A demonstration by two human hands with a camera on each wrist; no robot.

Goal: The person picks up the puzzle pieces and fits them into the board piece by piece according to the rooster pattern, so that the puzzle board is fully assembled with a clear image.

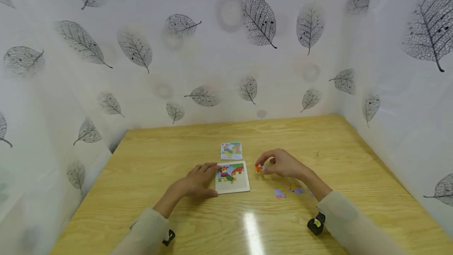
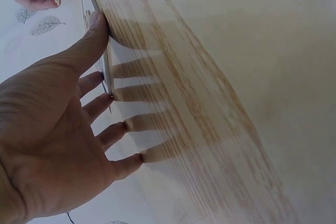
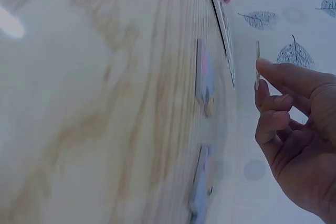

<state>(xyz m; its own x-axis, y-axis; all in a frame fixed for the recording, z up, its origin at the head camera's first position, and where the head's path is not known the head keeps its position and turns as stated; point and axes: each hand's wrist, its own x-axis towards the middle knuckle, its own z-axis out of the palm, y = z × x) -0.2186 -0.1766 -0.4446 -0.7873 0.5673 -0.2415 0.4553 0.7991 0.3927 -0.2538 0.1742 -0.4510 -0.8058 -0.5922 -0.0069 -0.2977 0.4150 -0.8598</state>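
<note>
Pinching an orange piece (image 1: 259,168) with thumb and fingertips: right hand (image 1: 283,164), piece raised off table (image 1: 159,160), just right of board (image 1: 233,188). Left hand (image 1: 199,180) spread wide, fingers fairly straight, touching board's left side. Board partly filled: rooster picture across upper part, lower part bare. Card (image 1: 231,150) with bird picture lies flat just beyond board. Loose pieces (image 1: 279,193) on table near right forearm.
</note>
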